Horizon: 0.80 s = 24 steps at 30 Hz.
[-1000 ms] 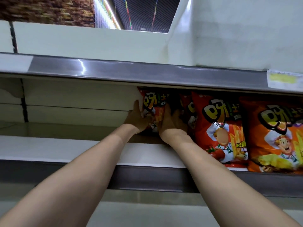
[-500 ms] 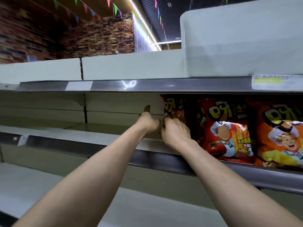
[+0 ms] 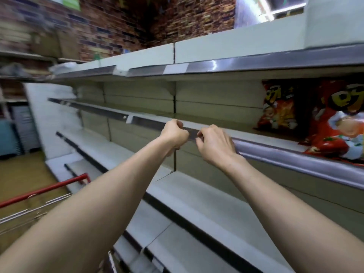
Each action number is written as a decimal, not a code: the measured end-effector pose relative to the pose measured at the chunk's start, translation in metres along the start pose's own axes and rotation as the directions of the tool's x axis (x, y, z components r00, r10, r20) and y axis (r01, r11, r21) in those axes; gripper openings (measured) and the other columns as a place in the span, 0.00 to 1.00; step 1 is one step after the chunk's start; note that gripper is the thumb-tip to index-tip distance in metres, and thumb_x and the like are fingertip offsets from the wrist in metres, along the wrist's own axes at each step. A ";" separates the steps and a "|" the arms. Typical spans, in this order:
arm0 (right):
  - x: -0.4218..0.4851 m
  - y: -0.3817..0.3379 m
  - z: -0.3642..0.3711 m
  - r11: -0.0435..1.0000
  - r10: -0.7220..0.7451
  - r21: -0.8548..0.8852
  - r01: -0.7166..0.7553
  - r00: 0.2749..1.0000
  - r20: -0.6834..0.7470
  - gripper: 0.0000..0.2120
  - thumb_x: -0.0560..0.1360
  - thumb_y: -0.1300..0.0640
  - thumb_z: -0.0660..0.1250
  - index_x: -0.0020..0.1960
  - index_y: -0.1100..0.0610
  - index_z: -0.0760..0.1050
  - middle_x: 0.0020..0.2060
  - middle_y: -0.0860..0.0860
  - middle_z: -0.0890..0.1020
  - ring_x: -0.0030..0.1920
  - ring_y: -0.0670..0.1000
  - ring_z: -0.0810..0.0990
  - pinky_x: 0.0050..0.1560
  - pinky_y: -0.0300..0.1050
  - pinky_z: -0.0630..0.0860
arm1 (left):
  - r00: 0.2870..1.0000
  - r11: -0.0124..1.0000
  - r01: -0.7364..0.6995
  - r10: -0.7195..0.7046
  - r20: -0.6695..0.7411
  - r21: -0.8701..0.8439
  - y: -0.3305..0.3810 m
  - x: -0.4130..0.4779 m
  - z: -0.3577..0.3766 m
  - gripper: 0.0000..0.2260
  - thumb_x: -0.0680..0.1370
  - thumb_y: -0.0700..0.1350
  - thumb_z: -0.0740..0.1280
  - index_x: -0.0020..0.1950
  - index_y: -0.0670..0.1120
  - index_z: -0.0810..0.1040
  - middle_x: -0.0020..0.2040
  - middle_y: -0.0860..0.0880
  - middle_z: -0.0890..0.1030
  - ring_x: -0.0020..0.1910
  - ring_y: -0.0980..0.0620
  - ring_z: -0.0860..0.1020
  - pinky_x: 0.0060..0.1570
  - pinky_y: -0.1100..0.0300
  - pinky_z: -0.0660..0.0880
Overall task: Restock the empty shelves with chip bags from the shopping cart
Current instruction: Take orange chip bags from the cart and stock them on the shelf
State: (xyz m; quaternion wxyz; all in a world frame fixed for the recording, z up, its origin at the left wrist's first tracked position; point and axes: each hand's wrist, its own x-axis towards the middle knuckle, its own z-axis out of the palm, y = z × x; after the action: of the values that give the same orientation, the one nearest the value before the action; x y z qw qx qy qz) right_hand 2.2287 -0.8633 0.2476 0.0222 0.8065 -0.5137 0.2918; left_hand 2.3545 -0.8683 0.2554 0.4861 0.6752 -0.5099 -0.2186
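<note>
Red foil chip bags (image 3: 279,107) stand upright on cream metal shelf (image 3: 244,133), well right of both hands, right hand (image 3: 214,144) nearer; fingers of both curled in, holding nothing; red-handled wire shopping cart (image 3: 45,191) lies low left, nearer left hand (image 3: 174,133), contents unseen.

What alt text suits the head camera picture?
The left hand and right hand, fingers curled and holding nothing, hover before a shelf edge. Red chip bags stand on that shelf at right; a shopping cart shows lower left.
</note>
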 end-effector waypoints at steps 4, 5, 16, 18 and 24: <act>-0.016 -0.039 0.044 0.991 -0.089 0.103 0.082 0.994 0.067 0.13 0.80 0.55 0.58 0.57 0.59 0.77 0.57 0.58 0.77 0.58 0.63 0.75 0.50 0.49 0.71 | 0.989 0.990 0.140 -0.140 -0.046 0.009 -0.051 -0.020 -0.035 0.15 0.79 0.39 0.63 0.65 0.46 0.70 0.58 0.42 0.77 0.48 0.46 0.76 0.38 0.58 0.76; -0.021 -0.048 0.057 0.987 -0.106 0.128 0.094 0.990 0.092 0.13 0.80 0.55 0.58 0.56 0.59 0.78 0.56 0.58 0.77 0.57 0.63 0.75 0.49 0.49 0.70 | 0.982 0.984 0.181 -0.180 -0.050 0.008 -0.065 -0.026 -0.042 0.15 0.79 0.39 0.63 0.66 0.46 0.70 0.59 0.42 0.77 0.50 0.46 0.76 0.36 0.59 0.75; -0.085 -0.140 0.185 0.953 -0.246 0.273 0.134 0.867 0.434 0.13 0.79 0.56 0.58 0.54 0.60 0.79 0.55 0.60 0.80 0.55 0.63 0.78 0.45 0.45 0.69 | 0.846 0.850 0.525 -0.514 -0.143 0.048 -0.218 -0.083 -0.107 0.06 0.78 0.35 0.62 0.48 0.45 0.73 0.41 0.44 0.75 0.36 0.48 0.73 0.34 0.58 0.73; -0.102 -0.152 0.212 0.956 -0.247 0.266 0.121 0.822 0.513 0.13 0.79 0.55 0.59 0.56 0.59 0.79 0.56 0.60 0.80 0.56 0.63 0.78 0.47 0.46 0.70 | 0.806 0.810 0.583 -0.570 -0.157 0.054 -0.252 -0.096 -0.115 0.05 0.78 0.34 0.62 0.47 0.43 0.75 0.40 0.42 0.76 0.35 0.46 0.74 0.31 0.57 0.72; -0.152 -0.174 0.295 0.972 -0.215 0.222 0.081 0.691 0.690 0.09 0.79 0.56 0.60 0.48 0.59 0.76 0.47 0.59 0.79 0.50 0.61 0.78 0.43 0.46 0.70 | 0.677 0.683 0.731 -0.720 -0.152 0.019 -0.359 -0.130 -0.129 0.05 0.77 0.35 0.65 0.45 0.44 0.73 0.42 0.43 0.76 0.38 0.48 0.74 0.42 0.55 0.74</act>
State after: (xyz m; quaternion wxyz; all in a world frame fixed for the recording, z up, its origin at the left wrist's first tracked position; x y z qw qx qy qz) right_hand 2.4612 -0.7564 -0.0258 -0.2239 0.8940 -0.3881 0.0000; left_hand 2.5775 -0.6920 -0.0305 0.3656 0.8532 -0.1751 -0.3283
